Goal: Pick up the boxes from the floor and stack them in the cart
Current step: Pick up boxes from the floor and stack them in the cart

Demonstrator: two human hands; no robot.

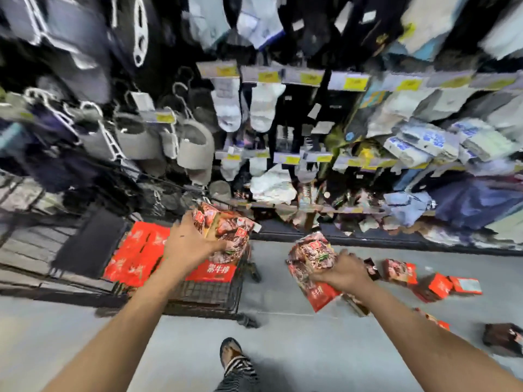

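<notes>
Cart point(209, 295): wire basket holding stacked red boxes point(133, 250).
Left hand point(189, 241): grips one box point(229, 230) above the cart's stack.
Right hand point(343, 274): grips a second box point(308, 258) just right of the cart.
Loose boxes point(433, 281): on the floor, further right of the cart.
Risk: a tilted one-handed set-down could topple the stack or drop a box.

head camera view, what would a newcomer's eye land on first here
The red boxes stacked in the black wire cart at centre left stand out first, with the left hand gripping more boxes above them. The right hand holds another box at centre right, and loose boxes lie scattered on the grey floor beyond it.
</notes>
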